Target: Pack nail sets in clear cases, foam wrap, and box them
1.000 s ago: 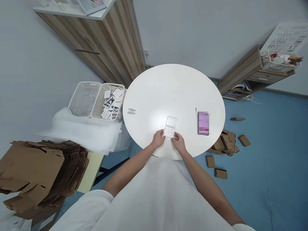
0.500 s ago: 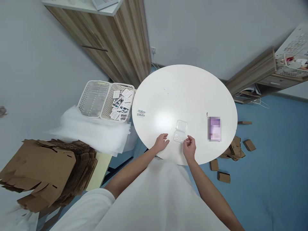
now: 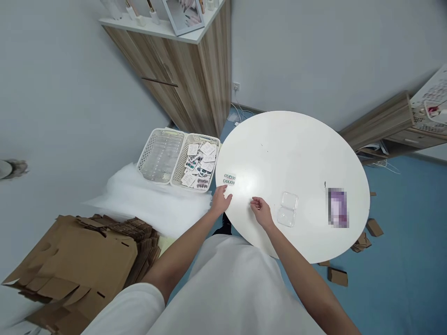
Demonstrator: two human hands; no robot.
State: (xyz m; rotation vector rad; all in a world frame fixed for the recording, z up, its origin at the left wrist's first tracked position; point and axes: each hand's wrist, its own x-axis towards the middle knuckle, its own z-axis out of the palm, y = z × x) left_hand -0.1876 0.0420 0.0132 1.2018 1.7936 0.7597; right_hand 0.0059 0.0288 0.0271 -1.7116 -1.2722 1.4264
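A small card of press-on nails (image 3: 229,179), two rows in greenish and pinkish tones, lies flat at the table's left edge. My left hand (image 3: 220,201) is at its lower edge, thumb and fingers apart; the fingertips reach the card or just short of it. My right hand (image 3: 262,213) is over the table between the card and a clear plastic case, its fingers loosely bent and nothing visible in them. The clear case (image 3: 288,209) lies open to my right, its two halves unfolded and touched by neither hand.
On the round white table (image 3: 279,139) lies a blurred purple item (image 3: 338,208). To the left stand a white basket of cards (image 3: 200,163) and a basket of clear cases (image 3: 161,156). Foam sheets (image 3: 150,200) and flattened cardboard boxes (image 3: 80,256) are nearer.
Both hands have moved left across the table; my left hand is now at the nail card. My right hand has left the clear case. The view has shifted left.
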